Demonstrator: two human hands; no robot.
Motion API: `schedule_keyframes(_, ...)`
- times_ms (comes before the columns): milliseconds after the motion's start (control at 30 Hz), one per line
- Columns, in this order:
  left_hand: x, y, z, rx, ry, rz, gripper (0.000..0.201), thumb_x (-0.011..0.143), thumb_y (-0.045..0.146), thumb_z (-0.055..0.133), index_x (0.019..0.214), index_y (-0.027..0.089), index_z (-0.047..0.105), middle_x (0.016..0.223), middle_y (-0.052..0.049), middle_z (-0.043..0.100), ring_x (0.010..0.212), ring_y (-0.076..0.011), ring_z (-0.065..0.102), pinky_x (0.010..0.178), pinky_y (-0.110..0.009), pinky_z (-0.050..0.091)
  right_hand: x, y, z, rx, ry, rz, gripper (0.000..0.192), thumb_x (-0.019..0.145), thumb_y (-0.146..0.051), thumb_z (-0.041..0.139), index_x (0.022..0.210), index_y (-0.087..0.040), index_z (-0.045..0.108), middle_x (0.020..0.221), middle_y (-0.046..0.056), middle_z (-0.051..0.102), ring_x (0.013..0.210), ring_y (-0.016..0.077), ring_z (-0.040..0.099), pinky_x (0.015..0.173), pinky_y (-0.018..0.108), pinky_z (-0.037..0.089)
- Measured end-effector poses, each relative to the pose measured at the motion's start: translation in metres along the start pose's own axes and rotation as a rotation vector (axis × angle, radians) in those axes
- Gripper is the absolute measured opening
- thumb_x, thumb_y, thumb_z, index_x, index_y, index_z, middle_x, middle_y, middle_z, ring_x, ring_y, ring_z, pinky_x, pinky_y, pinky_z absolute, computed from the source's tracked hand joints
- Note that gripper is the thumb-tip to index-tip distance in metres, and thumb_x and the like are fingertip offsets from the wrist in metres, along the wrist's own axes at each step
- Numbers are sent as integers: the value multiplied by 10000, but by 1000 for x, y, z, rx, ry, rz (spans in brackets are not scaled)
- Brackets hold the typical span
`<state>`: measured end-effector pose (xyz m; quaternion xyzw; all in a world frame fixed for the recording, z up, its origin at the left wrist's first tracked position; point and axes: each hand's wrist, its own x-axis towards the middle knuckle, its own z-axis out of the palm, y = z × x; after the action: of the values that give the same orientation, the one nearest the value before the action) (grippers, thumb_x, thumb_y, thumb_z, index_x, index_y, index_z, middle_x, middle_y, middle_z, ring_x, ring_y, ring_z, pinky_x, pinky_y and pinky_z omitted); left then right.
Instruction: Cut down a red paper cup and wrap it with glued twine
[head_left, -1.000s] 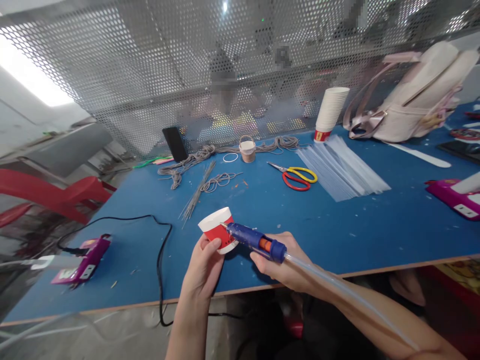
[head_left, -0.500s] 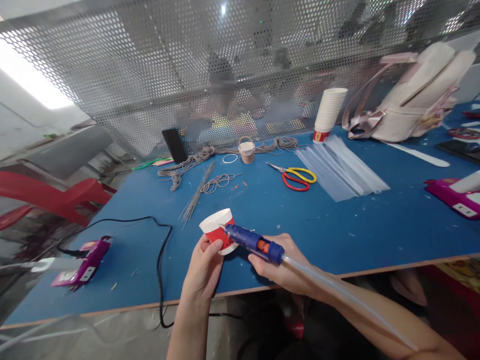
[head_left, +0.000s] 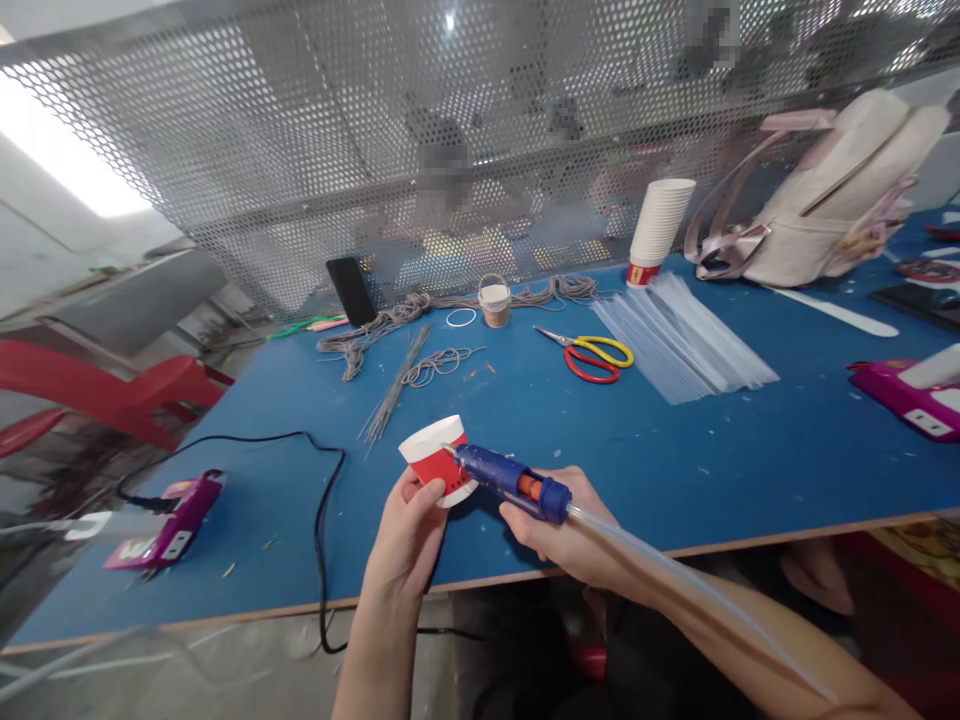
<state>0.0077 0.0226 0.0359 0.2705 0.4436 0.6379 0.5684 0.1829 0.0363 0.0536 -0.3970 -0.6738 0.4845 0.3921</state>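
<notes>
**Materials and finishes on the blue worktable**

A matt paper cup with a red printed band and white rim (head_left: pixel 437 462) sits in the bare left hand (head_left: pixel 409 540). The bare right hand (head_left: pixel 566 530) grips a blue glue gun of smooth, slightly glossy plastic (head_left: pixel 514 482), with a long translucent glue stick (head_left: pixel 697 600), waxy and smooth, trailing from its rear. The blue tabletop (head_left: pixel 712 450) looks matt, speckled with scraps, with a raw wooden edge. Beyond lie glossy plastic-handled scissors with metal blades (head_left: pixel 592 352), rough grey twisted cord (head_left: pixel 382 325), a stack of matt white paper cups (head_left: pixel 660 225), a pale soft-looking fabric backpack (head_left: pixel 832 195), and a dull perforated metal screen (head_left: pixel 300 150).
</notes>
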Motion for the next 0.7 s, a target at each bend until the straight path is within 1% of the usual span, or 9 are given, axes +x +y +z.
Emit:
schedule_keyframes(100,0,-1,0,9,-2,4,398,615,250,810,982,137,704,913,-98,759,889,-266,695,875,-383,511,-1,-2,-2,-7,10,22,245,724,-269,539,553,-215,372,474,-63,361,418,70,352,406,188,310)
schedule_keyframes(200,1,-2,0,7,-11,14,399,606,244,815,974,139,698,915,-96,758,922,-270,689,886,-380,505,-1,-1,-1,-15,16,16,249,724,-264,541,551,-215,368,473,-63,363,422,69,348,410,188,312)
schedule_keyframes(400,1,-1,1,-8,-14,32,417,608,209,815,995,144,675,950,-98,753,945,-254,683,899,-351,494,0,2,1,-42,2,-73,300,729,-265,559,534,-211,338,486,-63,346,449,69,297,433,200,299)
schedule_keyframes(567,1,-1,1,-14,9,21,440,598,224,817,1006,144,674,937,-96,753,939,-258,686,904,-357,488,-1,0,-3,-25,28,18,281,738,-293,536,533,-221,357,462,-54,381,417,76,357,411,201,315)
schedule_keyframes(700,3,-1,-1,-26,-5,12,421,613,231,806,1005,145,680,943,-91,752,931,-242,686,916,-343,478,-1,0,-2,-20,17,4,280,742,-282,536,537,-220,356,469,-57,374,418,72,347,417,203,311)
